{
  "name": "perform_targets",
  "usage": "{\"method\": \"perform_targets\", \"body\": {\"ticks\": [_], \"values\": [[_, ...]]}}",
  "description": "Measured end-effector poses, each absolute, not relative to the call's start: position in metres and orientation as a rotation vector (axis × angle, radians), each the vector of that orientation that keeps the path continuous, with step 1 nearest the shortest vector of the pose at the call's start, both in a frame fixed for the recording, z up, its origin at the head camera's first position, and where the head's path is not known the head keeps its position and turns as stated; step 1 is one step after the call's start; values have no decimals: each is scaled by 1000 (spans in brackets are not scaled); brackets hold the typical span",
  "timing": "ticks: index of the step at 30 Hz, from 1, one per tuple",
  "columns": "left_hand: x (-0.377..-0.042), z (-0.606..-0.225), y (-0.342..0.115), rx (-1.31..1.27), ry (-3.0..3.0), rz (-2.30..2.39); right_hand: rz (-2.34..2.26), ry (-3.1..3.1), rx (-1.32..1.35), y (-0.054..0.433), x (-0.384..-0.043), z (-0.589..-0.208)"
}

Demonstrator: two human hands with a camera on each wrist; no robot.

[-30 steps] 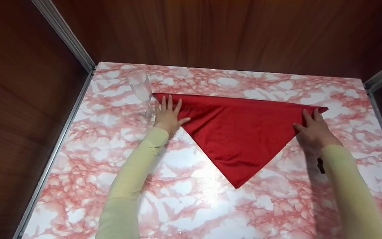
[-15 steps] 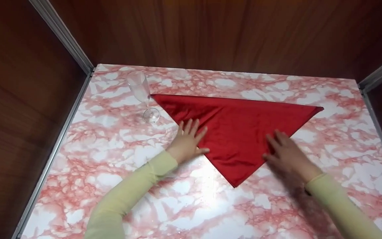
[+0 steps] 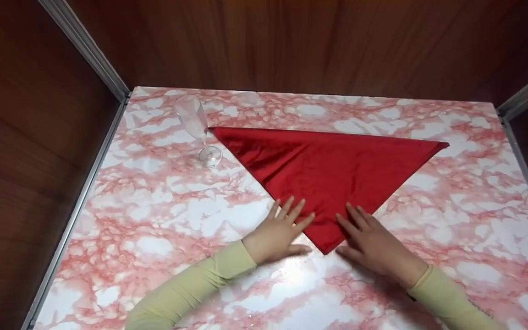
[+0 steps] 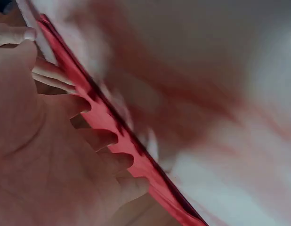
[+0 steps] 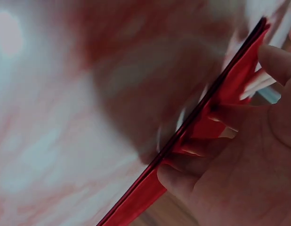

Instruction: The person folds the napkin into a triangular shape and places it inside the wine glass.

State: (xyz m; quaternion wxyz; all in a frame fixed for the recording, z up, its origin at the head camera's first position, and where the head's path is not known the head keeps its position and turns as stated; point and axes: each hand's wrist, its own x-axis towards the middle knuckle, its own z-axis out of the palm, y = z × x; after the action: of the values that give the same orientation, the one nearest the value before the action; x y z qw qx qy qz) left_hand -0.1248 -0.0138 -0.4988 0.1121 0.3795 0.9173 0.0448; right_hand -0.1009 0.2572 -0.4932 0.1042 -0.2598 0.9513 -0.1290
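Flanking the near tip of a red satin cloth (image 3: 328, 169) on the desk (image 3: 154, 206), my left hand (image 3: 275, 236) and right hand (image 3: 377, 245) spread straight fingers over its slanting edges, holding nothing; its long edge lies beyond.

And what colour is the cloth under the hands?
The cloth is plain shiny red; the head view shows it best.

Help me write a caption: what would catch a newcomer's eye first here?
Probably the red cloth, a triangle on the table with its tip toward the person. Next, the left hand and right hand at its edges, one each side of that tip. A clear glass stands by its far left corner.
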Motion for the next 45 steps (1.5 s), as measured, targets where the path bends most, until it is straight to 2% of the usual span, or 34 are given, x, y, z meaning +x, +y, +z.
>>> {"method": "perform_targets", "body": {"ticks": [8,25,45], "values": [[-107,-503,-1,1164,2707,153,-410,2792,-794,243,-85,-496],[-120,-508,-3,1103,2700,244,-422,2767,-764,238,-97,-497],[-114,-511,-14,1112,2724,277,-466,2843,-855,225,-94,-493]]}}
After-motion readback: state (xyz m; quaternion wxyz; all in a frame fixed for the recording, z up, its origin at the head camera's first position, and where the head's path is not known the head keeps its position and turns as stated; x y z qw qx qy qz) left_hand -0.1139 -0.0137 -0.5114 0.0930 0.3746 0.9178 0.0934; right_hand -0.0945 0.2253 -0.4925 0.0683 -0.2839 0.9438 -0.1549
